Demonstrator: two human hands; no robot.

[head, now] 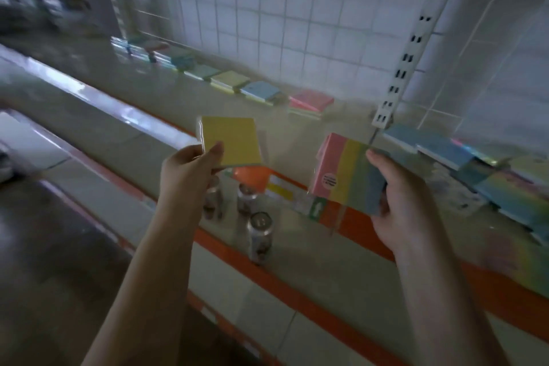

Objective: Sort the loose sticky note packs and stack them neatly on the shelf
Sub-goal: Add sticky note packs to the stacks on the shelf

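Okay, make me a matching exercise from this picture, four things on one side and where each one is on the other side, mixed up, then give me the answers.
Things:
1. yellow pack
2. striped pack
3. pink-topped stack
4. cans

Places:
A. resting on the shelf by the wire grid back
B. held in the right hand
C. standing on the lower shelf below the hands
D. held in the left hand

Pairs: 1-D, 2-B, 3-A, 4-C

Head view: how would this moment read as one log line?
left hand: holds yellow pack | right hand: holds striped multicolour pack | shelf: sorted row
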